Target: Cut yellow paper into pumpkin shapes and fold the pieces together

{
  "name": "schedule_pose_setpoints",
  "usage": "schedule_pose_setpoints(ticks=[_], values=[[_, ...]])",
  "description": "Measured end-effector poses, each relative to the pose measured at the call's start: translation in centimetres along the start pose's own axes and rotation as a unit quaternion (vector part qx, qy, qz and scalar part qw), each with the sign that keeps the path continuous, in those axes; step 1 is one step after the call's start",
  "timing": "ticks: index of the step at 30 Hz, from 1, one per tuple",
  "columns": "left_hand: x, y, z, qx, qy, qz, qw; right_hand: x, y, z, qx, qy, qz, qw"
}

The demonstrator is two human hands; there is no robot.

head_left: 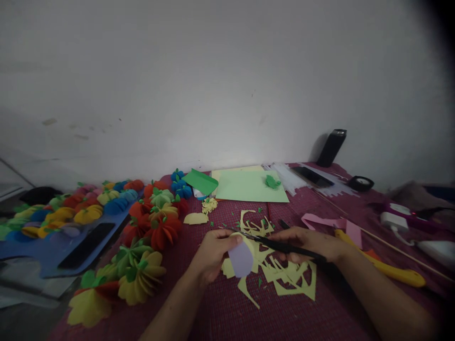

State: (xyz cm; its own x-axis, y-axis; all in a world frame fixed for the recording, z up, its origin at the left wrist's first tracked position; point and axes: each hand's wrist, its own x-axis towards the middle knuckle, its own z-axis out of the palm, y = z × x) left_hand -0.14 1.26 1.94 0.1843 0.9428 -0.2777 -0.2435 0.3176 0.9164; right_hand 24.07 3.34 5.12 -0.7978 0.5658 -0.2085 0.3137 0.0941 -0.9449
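My left hand [213, 253] pinches a rounded lilac paper piece [241, 259] together with pale yellow paper [253, 247] that shows behind its edge. In my right hand [306, 241] is a pair of black scissors [284, 247], its fingers wrapped round the handles. The blades point left and reach the top edge of the held paper, close to my left thumb. Whether the blades are apart I cannot tell. Beneath and beside both hands lie yellow paper offcuts [295, 279]. A yellow half-round piece [195, 218] rests farther back on the cloth.
Folded paper pumpkins [163, 229] crowd the left side, near a dark phone [87, 245]. Green sheets [249, 187] lie at the back. To the right are a yellow cutter [394, 272], pink strip [325, 221], thin stick [401, 253], tape roll [360, 183] and black bottle [332, 148].
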Motion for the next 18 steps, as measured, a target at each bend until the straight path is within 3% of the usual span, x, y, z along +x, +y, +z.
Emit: schedule_pose_setpoints(ticks=[9,18], values=[[0.0,0.0,0.3,0.025,0.016,-0.004,1.0,0.3,0.9,0.1,-0.014,0.041,0.033,0.998],[0.1,-0.2,0.2,0.045,0.017,-0.007,0.999,0.1,0.5,0.2,0.011,0.027,0.037,0.999]])
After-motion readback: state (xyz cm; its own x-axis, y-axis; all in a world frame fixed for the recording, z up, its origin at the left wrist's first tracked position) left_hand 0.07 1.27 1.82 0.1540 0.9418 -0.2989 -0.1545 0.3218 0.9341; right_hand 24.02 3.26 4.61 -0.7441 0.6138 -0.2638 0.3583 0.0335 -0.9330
